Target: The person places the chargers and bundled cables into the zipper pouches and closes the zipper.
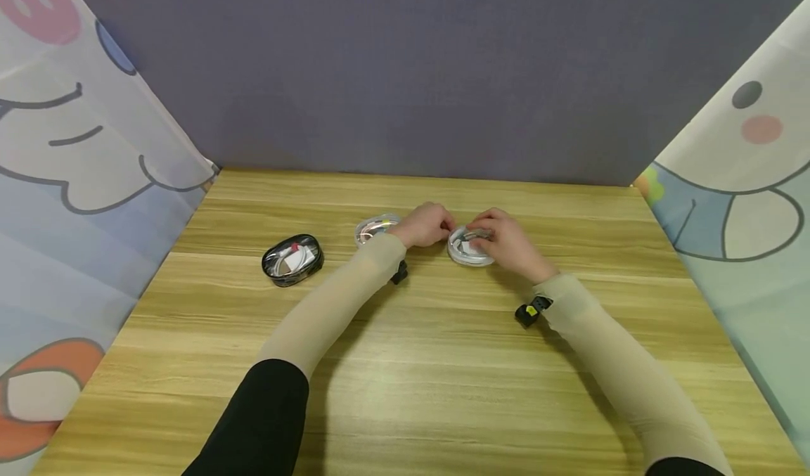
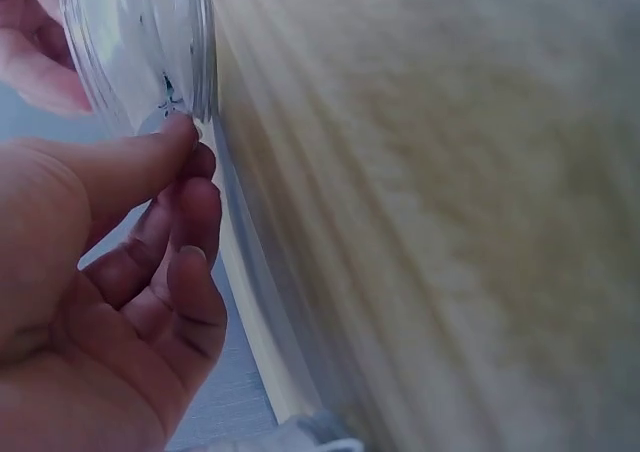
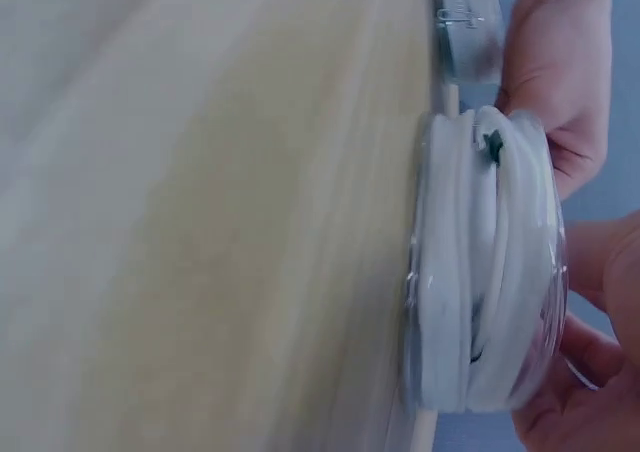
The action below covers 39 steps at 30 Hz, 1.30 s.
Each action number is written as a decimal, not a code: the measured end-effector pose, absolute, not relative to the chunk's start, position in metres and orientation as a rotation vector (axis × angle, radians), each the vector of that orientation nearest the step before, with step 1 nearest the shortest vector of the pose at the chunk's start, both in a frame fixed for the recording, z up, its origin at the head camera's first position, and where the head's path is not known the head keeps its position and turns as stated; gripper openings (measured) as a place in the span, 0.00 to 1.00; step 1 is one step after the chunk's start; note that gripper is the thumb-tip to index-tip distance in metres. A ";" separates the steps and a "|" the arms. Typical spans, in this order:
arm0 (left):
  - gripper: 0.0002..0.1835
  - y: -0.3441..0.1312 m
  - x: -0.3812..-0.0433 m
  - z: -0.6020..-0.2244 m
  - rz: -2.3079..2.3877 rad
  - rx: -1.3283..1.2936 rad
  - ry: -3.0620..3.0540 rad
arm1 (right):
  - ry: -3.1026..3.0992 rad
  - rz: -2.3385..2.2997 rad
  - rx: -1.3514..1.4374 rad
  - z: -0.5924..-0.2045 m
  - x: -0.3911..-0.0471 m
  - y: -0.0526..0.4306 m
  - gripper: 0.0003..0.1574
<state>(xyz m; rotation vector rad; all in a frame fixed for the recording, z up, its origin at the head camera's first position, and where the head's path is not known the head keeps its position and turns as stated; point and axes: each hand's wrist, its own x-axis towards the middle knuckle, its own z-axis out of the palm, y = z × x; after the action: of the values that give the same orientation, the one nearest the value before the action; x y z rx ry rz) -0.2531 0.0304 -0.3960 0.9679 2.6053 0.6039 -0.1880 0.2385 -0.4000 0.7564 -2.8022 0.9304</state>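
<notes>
A small clear pouch with white trim (image 1: 465, 256) stands near the far middle of the table, with coiled cable and a white piece showing inside. My right hand (image 1: 511, 245) grips its right side, fingers over the top and side. At the opposite end my left hand (image 1: 427, 224) pinches the edge of the pouch between thumb and forefinger, where the white zip seam runs; the exact bit pinched is hidden by the fingertips. In the right wrist view the pouch's white zip band (image 3: 485, 272) runs round its side, closed along the part that shows.
Left of my left hand lies another clear pouch (image 1: 368, 228), partly covered by the wrist. Farther left is a black-trimmed clear pouch (image 1: 292, 261) with a cable and a red-tipped item inside. A grey panel (image 1: 418, 75) backs the wooden table (image 1: 405, 377); printed cloths flank it.
</notes>
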 end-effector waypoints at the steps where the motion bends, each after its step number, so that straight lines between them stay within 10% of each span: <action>1: 0.08 0.030 -0.253 -0.396 0.605 0.968 2.606 | -2.801 0.936 0.731 -0.400 -0.190 0.238 0.16; 39: 0.06 0.012 -0.219 -0.391 0.421 1.098 2.613 | -2.938 0.837 0.863 -0.398 -0.181 0.234 0.24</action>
<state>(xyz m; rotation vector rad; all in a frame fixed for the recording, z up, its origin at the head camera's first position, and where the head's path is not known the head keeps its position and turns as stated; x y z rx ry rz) -0.2195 0.0118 -0.3912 1.0983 2.6130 0.4212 -0.1814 0.2342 -0.3977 0.8631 -2.9384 0.8365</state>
